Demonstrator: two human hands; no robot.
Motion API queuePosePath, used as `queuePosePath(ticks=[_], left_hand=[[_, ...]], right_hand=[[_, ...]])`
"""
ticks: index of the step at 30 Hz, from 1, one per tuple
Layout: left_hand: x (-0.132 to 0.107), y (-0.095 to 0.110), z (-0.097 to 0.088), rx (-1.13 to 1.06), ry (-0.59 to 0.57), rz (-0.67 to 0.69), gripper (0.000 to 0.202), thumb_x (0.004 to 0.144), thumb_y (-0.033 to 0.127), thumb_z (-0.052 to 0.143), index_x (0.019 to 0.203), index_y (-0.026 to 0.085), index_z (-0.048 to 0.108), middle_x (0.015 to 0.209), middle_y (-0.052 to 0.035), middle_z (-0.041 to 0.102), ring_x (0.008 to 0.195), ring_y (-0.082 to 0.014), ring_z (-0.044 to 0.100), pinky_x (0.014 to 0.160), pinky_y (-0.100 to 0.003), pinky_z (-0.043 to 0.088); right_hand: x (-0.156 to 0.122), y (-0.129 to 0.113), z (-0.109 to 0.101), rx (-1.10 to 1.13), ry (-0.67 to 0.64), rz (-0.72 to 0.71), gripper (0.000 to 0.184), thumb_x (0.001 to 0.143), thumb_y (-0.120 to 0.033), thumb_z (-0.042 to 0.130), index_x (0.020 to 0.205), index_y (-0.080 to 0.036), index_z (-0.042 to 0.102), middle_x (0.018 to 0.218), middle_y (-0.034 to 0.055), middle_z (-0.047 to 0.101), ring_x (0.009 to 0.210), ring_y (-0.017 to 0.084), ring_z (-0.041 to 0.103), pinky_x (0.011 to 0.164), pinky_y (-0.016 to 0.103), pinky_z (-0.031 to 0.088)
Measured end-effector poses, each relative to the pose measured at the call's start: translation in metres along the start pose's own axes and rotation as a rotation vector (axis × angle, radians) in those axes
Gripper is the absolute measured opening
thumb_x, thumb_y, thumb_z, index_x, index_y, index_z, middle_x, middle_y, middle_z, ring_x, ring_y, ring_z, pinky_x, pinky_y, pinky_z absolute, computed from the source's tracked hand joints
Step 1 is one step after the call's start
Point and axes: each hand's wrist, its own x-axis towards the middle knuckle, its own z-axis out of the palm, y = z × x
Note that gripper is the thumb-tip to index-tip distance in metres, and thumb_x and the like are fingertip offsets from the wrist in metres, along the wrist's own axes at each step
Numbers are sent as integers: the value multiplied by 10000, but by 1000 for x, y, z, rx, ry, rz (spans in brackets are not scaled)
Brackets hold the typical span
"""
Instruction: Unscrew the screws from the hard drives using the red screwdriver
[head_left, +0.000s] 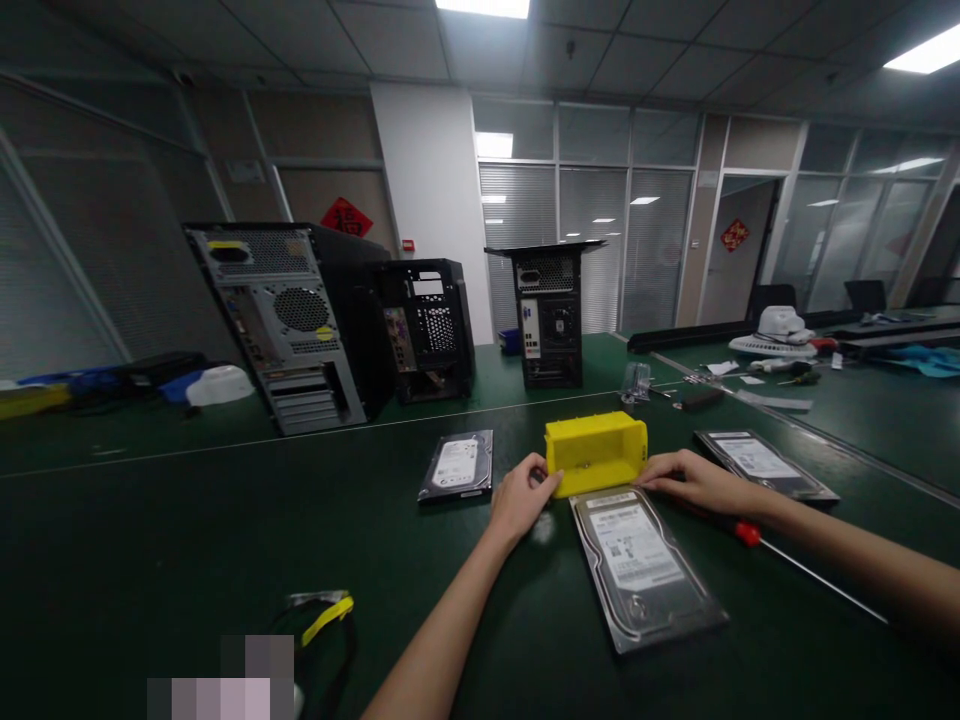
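A small yellow plastic parts bin (596, 450) is tipped on the table with its open side towards me, a few tiny screw-like bits inside. My left hand (523, 497) is closed on its left end, thumb at the front edge. At the lower right corner, the fingers of my right hand (690, 482) are pressed together against the bin. Just in front lies a hard drive (636, 550), label up, its far edge close beneath the bin. A screwdriver (750, 534) with a red-ended handle lies under my right forearm, partly hidden.
More hard drives lie to the left (456, 464) and right (765, 463). Computer cases stand behind: a large one (300, 320), an open one (427, 330) and a smaller one (551, 320). Tools and a white fan-like part (772, 345) are at back right. Yellow-black glasses (328, 618) lie at front left.
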Motion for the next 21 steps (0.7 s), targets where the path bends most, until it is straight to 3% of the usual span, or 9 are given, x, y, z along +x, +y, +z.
queuePosePath(ticks=[6, 13, 18, 21], left_hand=[[0, 0, 0, 8, 6, -9, 298, 763, 481, 424, 823, 212, 537, 719, 10, 602, 676, -148, 549, 566, -209, 346], [-1, -2, 0, 0, 17, -2, 291, 758, 476, 427, 822, 213, 532, 723, 12, 603, 678, -147, 548, 566, -209, 348], [-1, -5, 0, -11, 9, 0, 313, 752, 500, 430, 831, 216, 535, 771, 11, 614, 683, -147, 552, 574, -211, 358], [-1, -4, -1, -15, 6, -6, 313, 751, 495, 432, 841, 216, 542, 797, 7, 620, 709, -150, 557, 588, -212, 365]], right_hand=[[0, -4, -3, 40, -66, -26, 310, 852, -361, 450, 1076, -224, 615, 1145, 54, 574, 1067, 193, 510, 953, 391, 368], [0, -2, 0, 103, -58, 51, 327, 849, -388, 442, 1041, -197, 625, 1100, 52, 598, 1065, 192, 510, 948, 363, 364], [9, 3, 14, 93, 131, 240, 350, 784, -441, 510, 872, -132, 648, 861, 64, 652, 817, 197, 589, 740, 323, 453], [14, 12, 18, 78, 203, 281, 298, 734, -416, 576, 812, -133, 633, 803, 56, 648, 761, 185, 588, 689, 302, 454]])
